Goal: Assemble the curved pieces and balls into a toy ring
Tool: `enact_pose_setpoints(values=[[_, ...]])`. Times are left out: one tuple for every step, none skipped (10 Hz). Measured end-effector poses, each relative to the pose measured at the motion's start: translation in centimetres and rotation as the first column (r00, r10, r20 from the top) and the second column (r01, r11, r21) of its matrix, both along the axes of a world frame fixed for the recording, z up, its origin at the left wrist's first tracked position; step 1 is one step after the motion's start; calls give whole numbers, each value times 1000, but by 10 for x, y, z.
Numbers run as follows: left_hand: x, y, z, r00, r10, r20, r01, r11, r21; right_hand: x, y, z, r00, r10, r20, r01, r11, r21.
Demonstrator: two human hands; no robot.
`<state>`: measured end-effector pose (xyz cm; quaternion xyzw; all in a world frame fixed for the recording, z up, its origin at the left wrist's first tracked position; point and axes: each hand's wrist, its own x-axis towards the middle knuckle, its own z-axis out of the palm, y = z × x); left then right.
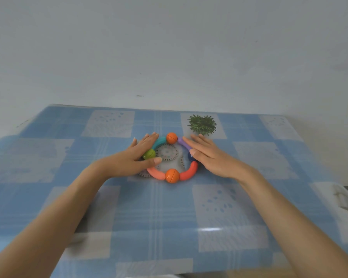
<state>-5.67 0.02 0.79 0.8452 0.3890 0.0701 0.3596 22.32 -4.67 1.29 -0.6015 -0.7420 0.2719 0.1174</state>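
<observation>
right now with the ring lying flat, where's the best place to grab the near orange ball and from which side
Pinch the near orange ball across its round sides, coming straight down from above. It sits proud of the flat ring, with the pink curved piece and red curved piece joined to its left and right, so only the top, front and back are free. Both the left hand and right hand lie flat further back.

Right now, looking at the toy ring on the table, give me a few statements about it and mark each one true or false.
1. Two orange balls, far and near, sit on opposite sides of the ring. True.
2. The green ball is on the right hand's side. False: it lies by the left hand.
3. The spiky plant stands beyond the right hand. True.
4. The hands lift the ring off the tablecloth. False: it lies flat, hands open beside it.
</observation>
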Motion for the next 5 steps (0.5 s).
enact_pose_setpoints(values=[[-2,3,0,1000,-10,-4,10,1000,6,1,2,2,1000,-1,-13,1,1000,-19],[-7,11,-3,999,-33,-17,34,999,30,3,-2,3,999,32,-14,-32,999,-3],[-10,17,-5,998,-49,-29,50,998,35,4,-2,5,999,43,-16,-43,999,-2],[-9,19,-7,998,-63,-32,64,997,40,4,-2,7,998,53,-39,-54,998,-14],[-8,14,0,998,-60,-20,61,998,24,3,-3,10,998,46,-30,-46,999,-16]])
